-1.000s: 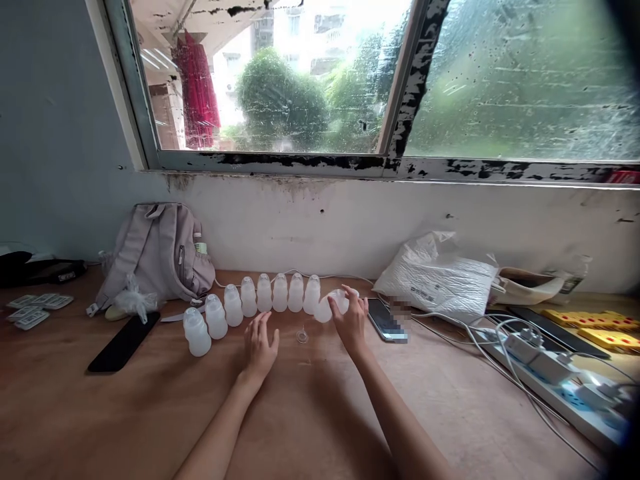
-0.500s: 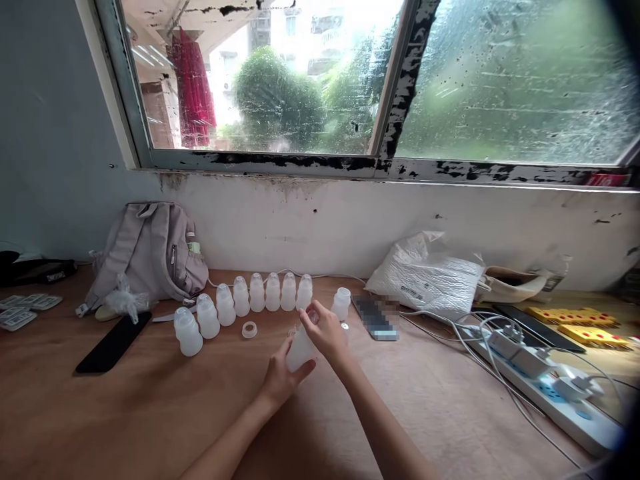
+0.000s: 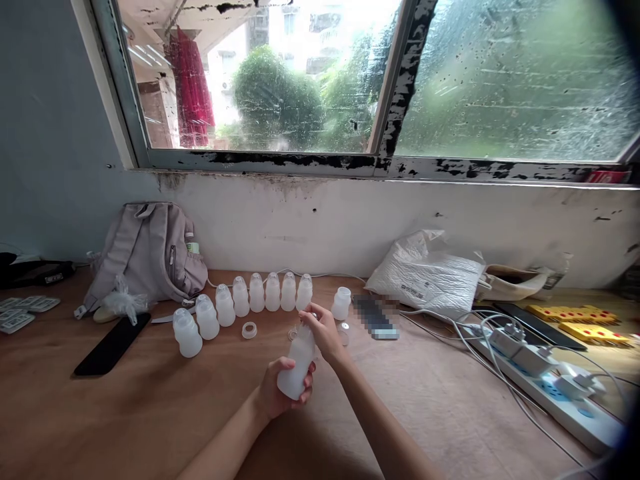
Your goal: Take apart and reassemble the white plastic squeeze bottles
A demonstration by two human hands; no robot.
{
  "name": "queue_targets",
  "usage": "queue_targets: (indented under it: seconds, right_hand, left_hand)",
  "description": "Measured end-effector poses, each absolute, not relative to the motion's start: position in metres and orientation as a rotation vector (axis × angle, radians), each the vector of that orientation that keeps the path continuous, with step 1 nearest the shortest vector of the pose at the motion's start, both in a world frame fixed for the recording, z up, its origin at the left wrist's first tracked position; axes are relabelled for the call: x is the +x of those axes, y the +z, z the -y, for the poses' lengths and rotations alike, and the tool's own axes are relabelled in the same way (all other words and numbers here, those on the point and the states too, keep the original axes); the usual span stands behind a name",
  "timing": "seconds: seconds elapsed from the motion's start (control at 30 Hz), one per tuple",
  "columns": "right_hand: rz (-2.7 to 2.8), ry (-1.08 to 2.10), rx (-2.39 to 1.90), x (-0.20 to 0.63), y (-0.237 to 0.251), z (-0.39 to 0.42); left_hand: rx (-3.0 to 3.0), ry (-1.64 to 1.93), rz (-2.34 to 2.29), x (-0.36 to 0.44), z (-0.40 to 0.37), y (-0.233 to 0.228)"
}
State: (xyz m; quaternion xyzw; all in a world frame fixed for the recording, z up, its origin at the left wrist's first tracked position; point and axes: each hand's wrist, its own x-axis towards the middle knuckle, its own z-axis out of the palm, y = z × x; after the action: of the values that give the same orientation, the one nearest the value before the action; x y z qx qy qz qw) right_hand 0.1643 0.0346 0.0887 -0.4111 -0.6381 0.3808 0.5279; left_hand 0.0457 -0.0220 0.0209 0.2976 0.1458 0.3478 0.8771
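A frosted white baby bottle is held tilted above the table. My left hand is closed round its lower body, thumb across the front. At its upper end the fingers of my right hand are pinched together, partly hiding the top. Behind my hands stands a curved row of similar capped bottles. A white ring lies on the table to the left. Just behind the held bottle is a small clear ring, partly covered. An uncapped bottle stands right of my right hand, with a clear cap before it.
A black phone-like slab and a grey backpack are on the left. To the right lie a phone, a silver padded bag and a power strip with loose cables. A wall and window rise behind.
My left hand has lowered the bottle's base toward me, so it stands out more upright and fully seen. My right hand stays at its top, and the clear cap shows more.
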Motion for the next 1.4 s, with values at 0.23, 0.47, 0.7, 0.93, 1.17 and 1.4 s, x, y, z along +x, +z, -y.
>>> queue_targets:
  seconds: [0.23, 0.47, 0.7, 0.93, 1.17, 1.4]
  right_hand:
    - [1.344, 1.059, -0.856, 0.161, 0.085, -0.03]
    - [1.473, 0.795, -1.036, 0.168, 0.079, -0.04]
    - [1.615, 0.331, -1.298, 0.178, 0.08, -0.047]
    - [1.675, 0.299, -1.352, 0.217, 0.078, -0.07]
    - [2.018, 0.354, -1.496, 0.238, 0.066, -0.077]
    - [2.197, 0.32, -1.793, 0.24, 0.044, -0.079]
  left_hand:
    - [0.595, 0.667, -0.163, 0.046, 0.024, 0.019]
    - [0.89, 0.925, -0.547, 0.057, 0.025, 0.023]
    - [1.796, 1.162, -1.32, 0.051, 0.016, 0.016]
    - [1.96, 1.193, -1.592, 0.043, 0.015, 0.014]
    - [1.979, 1.203, -1.672, 0.042, 0.01, 0.006]
    - [1.989, 1.19, -1.724, 0.042, 0.008, 0.001]
